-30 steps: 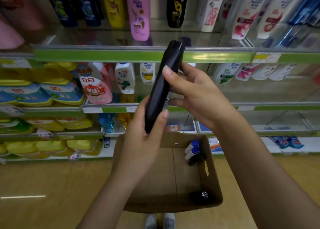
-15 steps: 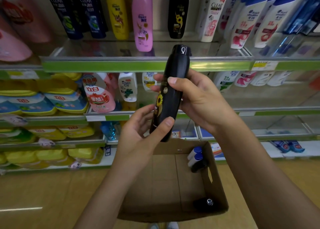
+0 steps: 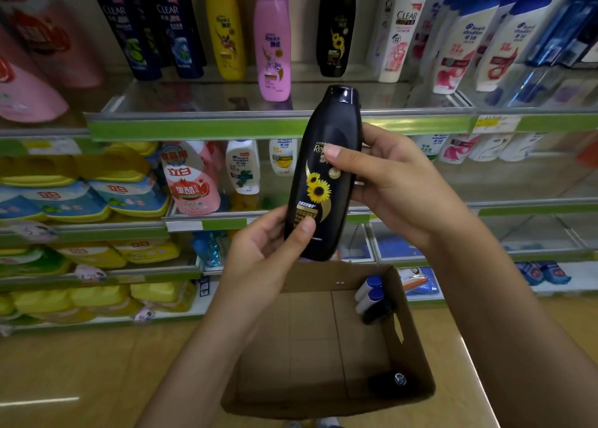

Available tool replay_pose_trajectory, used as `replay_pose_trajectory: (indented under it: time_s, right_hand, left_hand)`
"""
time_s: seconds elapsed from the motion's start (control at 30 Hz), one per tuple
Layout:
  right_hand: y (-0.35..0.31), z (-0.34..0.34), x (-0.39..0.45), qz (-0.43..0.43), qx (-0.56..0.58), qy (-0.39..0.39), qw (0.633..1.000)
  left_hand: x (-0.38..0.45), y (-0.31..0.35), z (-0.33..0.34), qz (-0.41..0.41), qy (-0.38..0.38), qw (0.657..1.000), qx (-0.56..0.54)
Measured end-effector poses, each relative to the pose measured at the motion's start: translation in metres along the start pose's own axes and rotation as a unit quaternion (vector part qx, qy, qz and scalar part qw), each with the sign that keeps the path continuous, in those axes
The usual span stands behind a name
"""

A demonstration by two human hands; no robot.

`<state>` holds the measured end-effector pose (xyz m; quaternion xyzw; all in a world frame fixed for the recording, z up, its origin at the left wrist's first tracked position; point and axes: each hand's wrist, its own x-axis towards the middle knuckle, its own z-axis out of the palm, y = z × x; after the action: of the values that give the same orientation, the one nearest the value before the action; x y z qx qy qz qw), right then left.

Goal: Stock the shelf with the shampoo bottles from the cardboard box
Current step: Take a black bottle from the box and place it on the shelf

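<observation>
- Bottle (image 3: 323,175): black shampoo bottle with a sunflower label, held near upright at the centre of the frame, cap up, leaning slightly right, above the box (image 3: 407,324) and in front of the green-edged shelf (image 3: 200,126).
- Left hand (image 3: 259,259) grips the bottle's base from below, thumb curled across the lower label and fingers wrapped behind.
- Right hand (image 3: 394,181) grips the mid-body from the right, thumb pressed on the front near the brand name, fingers curled round the back.
- Handling, as a judgement: the shell looks like stiff, glossy plastic, so probably smooth and a bit slippery; a full bottle would carry moderate weight low down. It does not look fragile, and the flip cap appears closed.
- Best hold is likely the broad mid-body, where the flat faces give thumb and fingers purchase; the narrowing neck and rounded cap offer less.
- A matching black bottle (image 3: 335,26) stands at the upper centre of the frame, with open glass in front of it; that seems the natural spot.
- More bottles lie in the box: two blue-capped ones (image 3: 369,293) at its far right and a dark one (image 3: 391,383) at the near right.
</observation>
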<state>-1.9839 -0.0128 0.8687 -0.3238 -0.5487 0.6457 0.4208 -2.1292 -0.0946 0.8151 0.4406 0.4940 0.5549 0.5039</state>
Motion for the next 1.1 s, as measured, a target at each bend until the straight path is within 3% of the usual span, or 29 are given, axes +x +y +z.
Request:
replay_pose_trajectory:
  time_s: [0.43,0.57,0.83,1.1]
  right_hand:
    - [-0.007,-0.056,0.062,-0.005,-0.019,0.067,0.998]
    - [-0.019,-0.077,0.102,-0.041,0.002,0.054,0.998]
    - [-0.040,-0.102,0.174,-0.129,-0.062,0.058,0.988]
    - [-0.021,-0.118,0.219,-0.165,-0.112,0.072,0.977]
  left_hand:
    - [0.088,-0.008,0.030,0.018,-0.004,0.999,0.031]
    - [0.147,0.002,0.041,0.040,-0.010,0.997,0.068]
    - [0.248,0.028,0.054,0.094,0.004,0.981,0.169]
    - [0.299,0.017,0.053,0.075,-0.001,0.970,0.232]
